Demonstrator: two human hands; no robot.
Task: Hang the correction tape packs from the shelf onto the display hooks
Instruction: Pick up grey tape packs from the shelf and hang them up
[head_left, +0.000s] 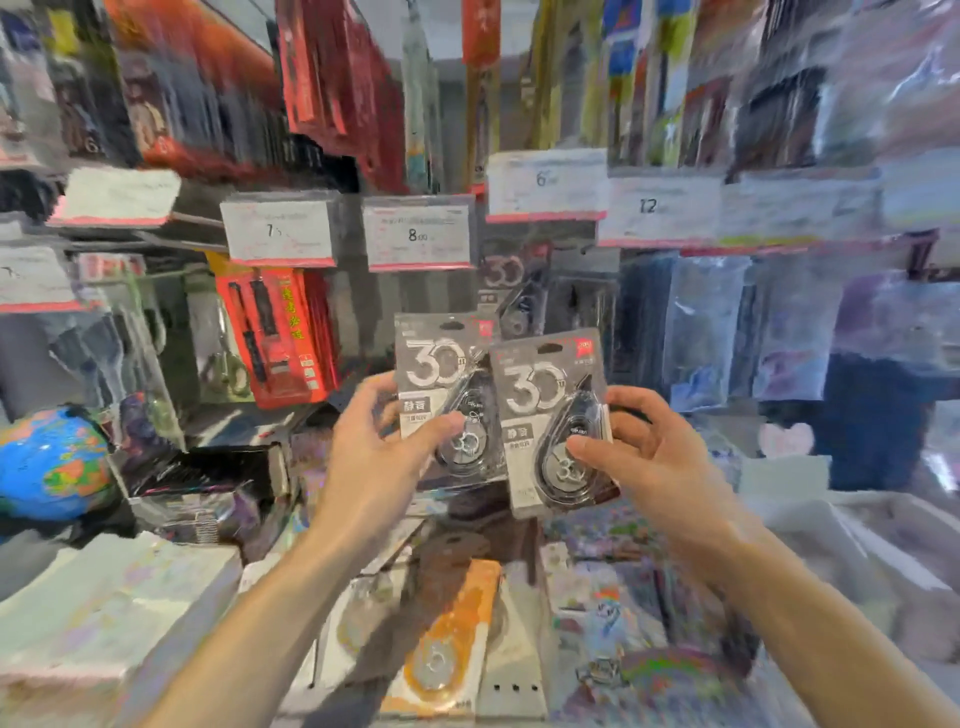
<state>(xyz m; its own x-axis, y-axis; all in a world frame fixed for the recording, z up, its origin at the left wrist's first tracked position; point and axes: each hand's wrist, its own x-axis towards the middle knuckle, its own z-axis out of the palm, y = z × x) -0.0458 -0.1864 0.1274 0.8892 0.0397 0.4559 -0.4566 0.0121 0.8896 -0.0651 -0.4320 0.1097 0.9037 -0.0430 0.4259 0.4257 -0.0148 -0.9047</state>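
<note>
Two grey correction tape packs marked "30" are held up side by side in front of the display. My left hand (384, 441) grips the left pack (439, 364) by its lower edge. My right hand (639, 452) grips the right pack (545, 415), which overlaps the left one slightly and tilts. Behind them, a matching pack (514, 291) hangs on a hook under the price tags. More packs, one orange (447, 639), lie flat on the shelf below my arms. The picture is blurred.
Price tags (418, 236) run across the rail at mid height. Red pen packs (280, 332) and scissors hang to the left, clear bagged goods (711, 327) to the right. A globe (52, 462) and stacked white paper (109, 608) sit at the left.
</note>
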